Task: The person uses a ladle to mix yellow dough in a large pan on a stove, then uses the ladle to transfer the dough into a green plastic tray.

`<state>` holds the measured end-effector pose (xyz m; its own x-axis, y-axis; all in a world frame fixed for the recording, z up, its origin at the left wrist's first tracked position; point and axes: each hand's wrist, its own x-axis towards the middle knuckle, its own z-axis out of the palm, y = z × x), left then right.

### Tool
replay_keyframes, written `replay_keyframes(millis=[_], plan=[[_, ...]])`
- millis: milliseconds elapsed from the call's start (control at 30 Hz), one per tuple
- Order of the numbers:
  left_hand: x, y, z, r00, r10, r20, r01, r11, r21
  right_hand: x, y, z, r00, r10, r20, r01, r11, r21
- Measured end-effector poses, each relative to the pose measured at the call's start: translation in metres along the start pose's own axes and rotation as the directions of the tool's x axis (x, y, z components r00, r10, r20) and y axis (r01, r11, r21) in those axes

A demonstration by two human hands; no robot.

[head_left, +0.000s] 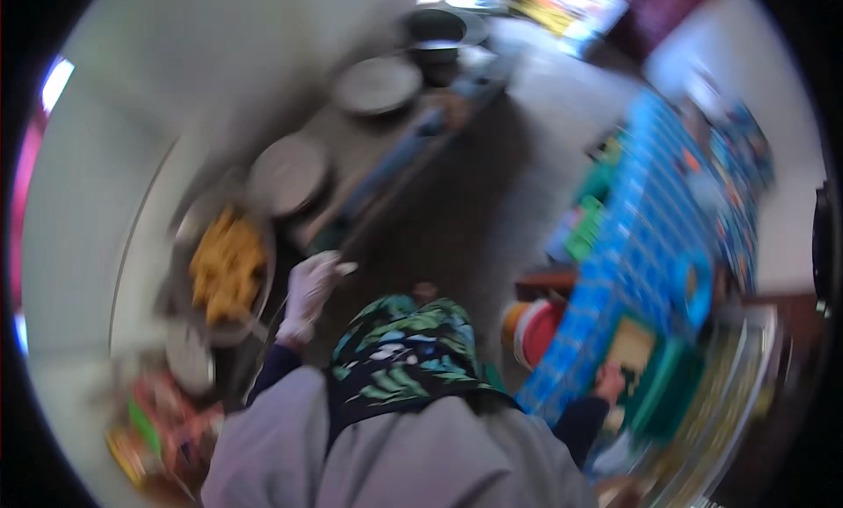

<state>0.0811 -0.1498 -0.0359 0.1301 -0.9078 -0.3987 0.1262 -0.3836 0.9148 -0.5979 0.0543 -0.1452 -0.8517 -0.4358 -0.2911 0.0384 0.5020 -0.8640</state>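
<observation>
The left hand [311,293], in a pale glove, is held out with fingers bent beside the low counter [338,152]; blur hides whether it grasps anything. The right hand [609,382] is at the near edge of the green box [672,389]; whether it is gripping or merely resting there cannot be told. The box is on the person's right, at the near end of the table covered by a blue checked cloth [606,271]. Handling, by judgement: the box appears to be light, fairly stiff plastic, smooth enough to slip under a gloved palm and unlikely to break; take hold at two opposite rims and keep it level, as a tan patch [634,345] shows inside. The cloth may slide or wrinkle under load. Beside the table is a red bucket [540,332]. Across the grey floor [562,95], the counter carries two round discs [379,85] and a dark pot [434,29]. At the left, a wide pan [195,227] contains yellow food [228,266], near a pale wall [88,201].
</observation>
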Motion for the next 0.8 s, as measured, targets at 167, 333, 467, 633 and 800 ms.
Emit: replay_keyframes(millis=[167,333,467,633,800], plan=[[-0.068,-0.012,-0.006,0.871,0.097,-0.481,-0.048,0.992,0.113,0.055,0.05,-0.044,0.923,-0.337,0.185,0.373,0.669,-0.643],[-0.159,-0.065,-0.049,0.49,-0.132,-0.862,-0.103,0.973,-0.207,0.031,-0.011,0.0,0.985,0.069,-0.16,-0.148,0.815,-0.561],[-0.167,-0.102,-0.098,0.579,-0.52,-0.628,-0.086,0.727,-0.681,0.033,-0.027,0.008,0.981,-0.028,-0.191,-0.083,0.831,-0.55],[-0.126,-0.141,-0.106,0.895,-0.305,-0.325,-0.275,0.198,-0.941,0.001,-0.083,0.057,0.93,-0.273,-0.246,0.22,0.95,-0.221],[-0.107,-0.102,-0.144,0.878,-0.254,-0.405,-0.358,0.21,-0.91,-0.083,-0.149,0.181,0.906,-0.421,0.05,0.384,0.865,0.324]])
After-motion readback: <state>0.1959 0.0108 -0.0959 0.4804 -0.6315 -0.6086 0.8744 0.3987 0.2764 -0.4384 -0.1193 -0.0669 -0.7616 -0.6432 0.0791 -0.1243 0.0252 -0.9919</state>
